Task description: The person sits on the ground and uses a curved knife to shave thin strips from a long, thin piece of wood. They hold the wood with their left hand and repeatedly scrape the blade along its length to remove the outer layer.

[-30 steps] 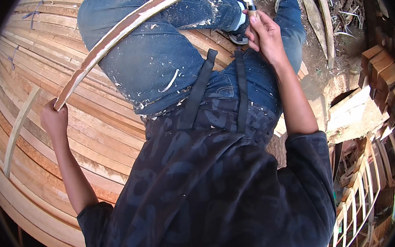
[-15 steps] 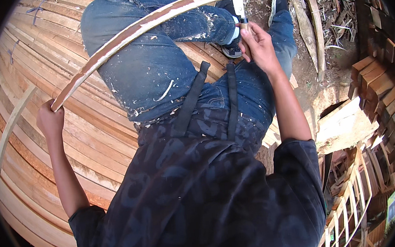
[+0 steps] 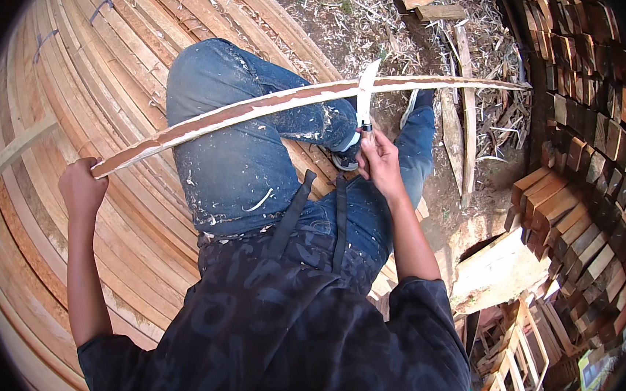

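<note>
My left hand is closed round the near end of a long wooden strip. The strip has a brown face with pale, ragged cut edges and lies across my raised leg, its thin far end reaching out to the right. In my right hand is a knife, gripped by its short handle. Its pale blade points away from me and crosses the strip beyond my knee; whether the edge bites into the wood I cannot tell. Shavings cling to my blue jeans.
Long stacked boards spread beneath me and to the left, with a loose pale slat across them. Shavings litter the ground ahead. Piled wood blocks rise at the right, near a pale slab.
The view has shifted, showing more ground ahead and more blocks at right. The strip lies flatter across the view. Both hands keep their holds, the knife still at the strip.
</note>
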The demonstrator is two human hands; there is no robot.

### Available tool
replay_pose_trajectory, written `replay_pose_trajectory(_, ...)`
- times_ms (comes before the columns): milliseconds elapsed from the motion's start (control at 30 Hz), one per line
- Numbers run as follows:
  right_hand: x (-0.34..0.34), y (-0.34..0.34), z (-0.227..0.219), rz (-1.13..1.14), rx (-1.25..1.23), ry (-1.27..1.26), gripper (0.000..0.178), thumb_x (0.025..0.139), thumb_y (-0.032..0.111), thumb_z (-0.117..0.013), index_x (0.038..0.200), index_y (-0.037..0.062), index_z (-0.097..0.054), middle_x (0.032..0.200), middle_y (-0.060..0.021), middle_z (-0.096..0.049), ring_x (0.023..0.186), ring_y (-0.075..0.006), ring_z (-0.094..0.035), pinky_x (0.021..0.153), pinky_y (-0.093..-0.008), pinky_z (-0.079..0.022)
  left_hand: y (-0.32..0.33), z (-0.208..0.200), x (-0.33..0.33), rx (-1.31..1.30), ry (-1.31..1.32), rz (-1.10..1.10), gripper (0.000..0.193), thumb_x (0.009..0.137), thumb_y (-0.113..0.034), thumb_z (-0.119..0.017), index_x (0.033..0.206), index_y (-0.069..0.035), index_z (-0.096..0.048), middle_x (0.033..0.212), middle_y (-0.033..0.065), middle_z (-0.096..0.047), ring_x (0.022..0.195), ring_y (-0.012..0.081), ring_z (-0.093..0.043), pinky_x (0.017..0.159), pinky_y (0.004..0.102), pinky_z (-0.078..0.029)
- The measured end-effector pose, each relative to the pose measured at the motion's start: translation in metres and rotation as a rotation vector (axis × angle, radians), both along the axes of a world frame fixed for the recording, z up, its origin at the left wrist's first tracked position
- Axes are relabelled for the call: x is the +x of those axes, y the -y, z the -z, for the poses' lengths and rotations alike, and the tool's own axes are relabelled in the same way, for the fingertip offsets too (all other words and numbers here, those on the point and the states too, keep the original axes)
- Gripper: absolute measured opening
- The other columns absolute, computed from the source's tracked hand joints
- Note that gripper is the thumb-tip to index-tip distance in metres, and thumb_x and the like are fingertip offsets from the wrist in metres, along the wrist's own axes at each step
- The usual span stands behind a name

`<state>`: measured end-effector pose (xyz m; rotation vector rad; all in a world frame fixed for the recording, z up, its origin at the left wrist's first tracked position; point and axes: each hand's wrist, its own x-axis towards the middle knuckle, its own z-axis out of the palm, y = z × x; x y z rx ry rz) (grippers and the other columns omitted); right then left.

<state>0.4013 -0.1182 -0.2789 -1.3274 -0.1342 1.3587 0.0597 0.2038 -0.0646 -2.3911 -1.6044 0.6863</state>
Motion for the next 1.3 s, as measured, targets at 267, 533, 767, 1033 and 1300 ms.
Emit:
replay_pose_trajectory(267,0.002,-0.001,-0.004,-0.040,-0.018,0.001,0.027,0.098,0.022,-0.050,0.116,0.0025,-0.053,0.062,0.0023,-0.044,0.049,-0.0044,-0.039,0.040,-0.0197,-0.031,-0.003,0.002,-0.001,-0.018,0.008,0.013,0.032,0.062,-0.008,-0.067,0.093,-0.008,-0.073,0.079,0.0183,-0.066,0.077,0.0330,-0.064,0.072,0.0403,-0.051)
replay_pose_trajectory(533,0.014,0.004,-0.001,-0.080,-0.074,0.247,0.025,0.095,0.018,-0.055,0.113,0.0005,-0.054,0.060,0.0024,-0.047,0.044,-0.0048,-0.039,0.038,-0.0216,-0.032,-0.001,0.006,-0.006,-0.001,0.020,-0.014,0.034,0.061,-0.009,-0.067,0.094,-0.007,-0.073,0.079,0.0177,-0.067,0.078,0.0326,-0.064,0.073,0.0408,-0.051)
replay_pose_trajectory(767,0.002,0.001,0.000,0.028,-0.062,0.153,0.021,0.097,0.019,-0.050,0.110,0.0029,-0.056,0.060,0.0039,-0.044,0.047,-0.0044,-0.040,0.040,-0.0196,-0.031,-0.002,0.004,-0.012,0.001,0.013,0.016,0.034,0.061,-0.011,-0.068,0.094,-0.008,-0.073,0.081,0.0185,-0.067,0.077,0.0329,-0.064,0.073,0.0409,-0.050)
replay_pose_trajectory(1033,0.006,-0.002,-0.004,-0.097,0.002,0.096,0.027,0.098,0.021,-0.049,0.117,0.0022,-0.053,0.061,0.0003,-0.047,0.046,-0.0044,-0.040,0.040,-0.0208,-0.033,0.001,0.002,-0.003,-0.012,0.018,-0.008,0.034,0.061,-0.009,-0.067,0.094,-0.008,-0.073,0.079,0.0179,-0.067,0.076,0.0325,-0.064,0.073,0.0406,-0.051)
replay_pose_trajectory(1300,0.012,0.028,-0.013,-0.114,-0.012,0.049,0.026,0.098,0.019,-0.050,0.117,0.0006,-0.053,0.061,0.0006,-0.048,0.048,-0.0067,-0.042,0.045,-0.0216,-0.034,0.045,-0.028,-0.005,-0.066,0.043,0.021,0.031,0.061,-0.004,-0.065,0.091,-0.005,-0.073,0.070,0.0218,-0.062,0.066,0.0345,-0.063,0.062,0.0399,-0.049)
